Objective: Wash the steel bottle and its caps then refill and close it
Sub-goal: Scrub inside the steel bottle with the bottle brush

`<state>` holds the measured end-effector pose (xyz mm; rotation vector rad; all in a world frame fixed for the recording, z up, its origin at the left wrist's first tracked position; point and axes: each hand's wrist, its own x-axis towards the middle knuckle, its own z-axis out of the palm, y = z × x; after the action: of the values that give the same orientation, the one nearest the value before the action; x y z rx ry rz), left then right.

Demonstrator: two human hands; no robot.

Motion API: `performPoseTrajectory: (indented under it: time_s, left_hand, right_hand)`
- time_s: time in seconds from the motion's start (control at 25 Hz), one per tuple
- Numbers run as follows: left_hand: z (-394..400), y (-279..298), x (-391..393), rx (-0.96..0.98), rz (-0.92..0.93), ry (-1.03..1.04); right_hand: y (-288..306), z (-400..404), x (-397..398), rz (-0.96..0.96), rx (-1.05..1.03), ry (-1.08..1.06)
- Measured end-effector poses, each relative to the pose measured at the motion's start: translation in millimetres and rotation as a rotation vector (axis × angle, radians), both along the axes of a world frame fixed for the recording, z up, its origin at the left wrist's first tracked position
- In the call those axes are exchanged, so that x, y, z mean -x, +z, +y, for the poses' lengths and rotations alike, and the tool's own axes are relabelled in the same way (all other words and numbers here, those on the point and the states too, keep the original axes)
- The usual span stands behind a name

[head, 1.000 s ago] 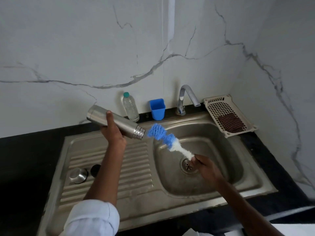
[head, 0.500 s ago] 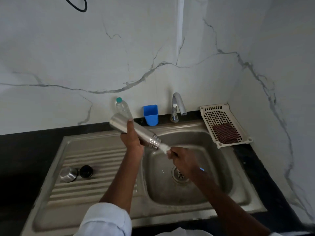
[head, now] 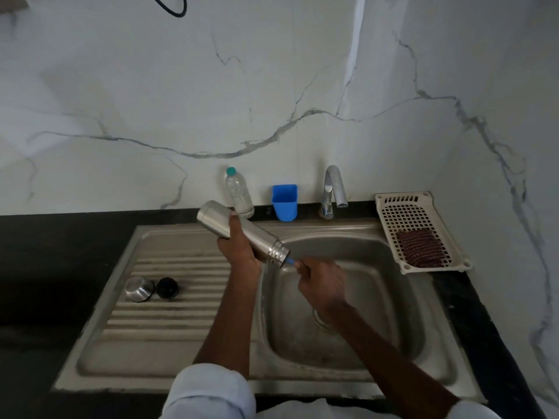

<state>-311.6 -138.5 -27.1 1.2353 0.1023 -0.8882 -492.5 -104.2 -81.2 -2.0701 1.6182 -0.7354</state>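
On the drainboard (head: 157, 343) lie a steel cap (head: 138, 289) and black cap (head: 167, 288). Left hand (head: 239, 252) grips the tilted bottle (head: 242, 234) over the basin (head: 393, 297); right hand (head: 322, 287) grips a brush (head: 290, 261) pushed inside. A rack (head: 390, 207) holds a scrubber (head: 419, 247).

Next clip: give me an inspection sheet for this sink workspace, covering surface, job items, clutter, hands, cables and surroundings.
Surface: steel sink with ribbed drainboard, set in a dark counter.
Job items: steel bottle tilted, mouth down over the basin; blue brush handle showing at its mouth; steel cap and black cap on the drainboard.
Clutter: plastic bottle, blue cup, basket holding a scrubber.
Hands: left hand grips the bottle; right hand grips the brush.
Cables: black loop at the top edge.
Surroundings: marble wall, tap with no water visible.
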Motion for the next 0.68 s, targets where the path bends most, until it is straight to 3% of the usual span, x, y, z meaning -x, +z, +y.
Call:
performPoseTrajectory:
  time_s: [0.04, 0.12, 0.16, 0.2, 0.24, 0.32, 0.36, 0.44, 0.48, 0.52, 0.6, 0.64, 0.68]
  left_hand:
    - [1, -3, 0, 0.004, 0.008, -0.006]
    - [2, -6, -1, 0.023, 0.005, -0.046]
    - [4, -6, 0, 0.032, -0.007, -0.07]
    - [4, -5, 0, 0.039, -0.026, -0.086]
    - [2, -5, -1, 0.041, -0.046, -0.081]
    - [2, -2, -2, 0.024, -0.071, -0.022]
    - [1, 0, -2, 0.02, -0.065, 0.02]
    - [1, 5, -2, 0.022, -0.038, 0.069]
    - [1, 5, -2, 0.026, -0.027, 0.076]
    - [2, 4, -3, 0.028, -0.025, 0.078]
    - [5, 1, -5, 0.029, -0.05, 0.06]
    - [7, -2, -7, 0.029, -0.06, 0.049]
    - [9, -4, -9, 0.03, -0.066, 0.042]
  right_hand:
    - [5, -7, -1, -0.236, -0.298, 0.024]
    - [18, -13, 5, -0.859, -1.122, 0.008]
    - [19, -12, 10, -0.985, -1.335, 0.005]
    - [17, -12, 14, -0.965, -1.36, 0.027]
    - [18, -11, 15, -0.816, -1.211, 0.065]
    - [9, -4, 14, -0.291, -0.492, 0.089]
    - [5, -2, 12, -0.135, -0.196, 0.12]
    - [3, 1, 5, 0.036, 0.105, 0.138]
    - [5, 3, 1, 0.064, 0.121, 0.111]
    - [13, 3, -2, 0.051, 0.003, 0.077]
    - [31, -2, -10, -0.329, -0.701, 0.008]
    - [37, -5, -10, -0.493, -0.955, -0.041]
    - [37, -6, -8, -0.542, -0.967, -0.025]
